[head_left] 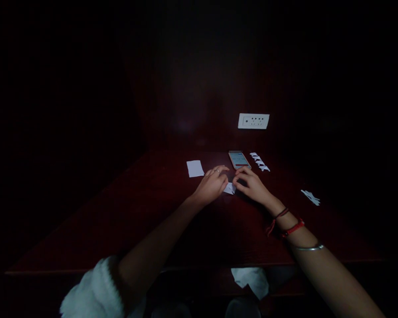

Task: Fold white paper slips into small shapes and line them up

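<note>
A small piece of folded white paper (230, 189) lies on the dark red table between my two hands. My left hand (212, 184) is closed at the paper's left side, thumb and forefinger against its edge, with a ring on one finger. From the right, my right hand (251, 184) meets the paper's other edge with curled fingers and thumb; the fingertips partly hide the contact. A phone (239, 160) with a lit screen lies just beyond my right fingers. Past my left fingertips is a flat white sheet of paper (195, 168).
A row of folded white paper pieces (259, 162) lies right of the phone. White paper strips (311, 197) are farther right on the table (126, 221). A socket panel (254, 121) is on the back wall. Something white (251, 280) shows below the front edge.
</note>
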A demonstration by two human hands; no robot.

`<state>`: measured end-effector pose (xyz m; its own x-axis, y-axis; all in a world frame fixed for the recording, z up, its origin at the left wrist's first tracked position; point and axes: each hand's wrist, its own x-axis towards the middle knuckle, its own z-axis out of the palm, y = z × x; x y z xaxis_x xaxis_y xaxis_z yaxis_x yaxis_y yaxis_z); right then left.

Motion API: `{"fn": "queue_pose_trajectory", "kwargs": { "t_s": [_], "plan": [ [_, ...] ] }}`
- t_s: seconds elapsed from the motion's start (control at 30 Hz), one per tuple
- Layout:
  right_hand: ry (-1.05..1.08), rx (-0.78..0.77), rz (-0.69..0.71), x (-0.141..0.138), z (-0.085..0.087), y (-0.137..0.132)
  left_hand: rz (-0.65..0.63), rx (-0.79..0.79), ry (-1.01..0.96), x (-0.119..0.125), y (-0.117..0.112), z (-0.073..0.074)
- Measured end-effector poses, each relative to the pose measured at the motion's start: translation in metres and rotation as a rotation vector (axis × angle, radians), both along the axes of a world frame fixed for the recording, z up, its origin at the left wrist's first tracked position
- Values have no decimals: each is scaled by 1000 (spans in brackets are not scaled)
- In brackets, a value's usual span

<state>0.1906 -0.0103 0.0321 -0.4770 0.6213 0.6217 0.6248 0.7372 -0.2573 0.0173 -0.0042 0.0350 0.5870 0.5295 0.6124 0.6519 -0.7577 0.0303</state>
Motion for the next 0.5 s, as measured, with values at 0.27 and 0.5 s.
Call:
{"fn": "queue_pose_trajectory", "kwargs": {
  "t_s": [0.27, 0.5],
  "plan": [
    [-18, -40, 48, -2, 0, 2, -10, 18, 12, 2, -4, 2],
    [-8, -13, -48, 21, 2, 8, 40, -4, -58, -6, 5, 3]
  ]
}}
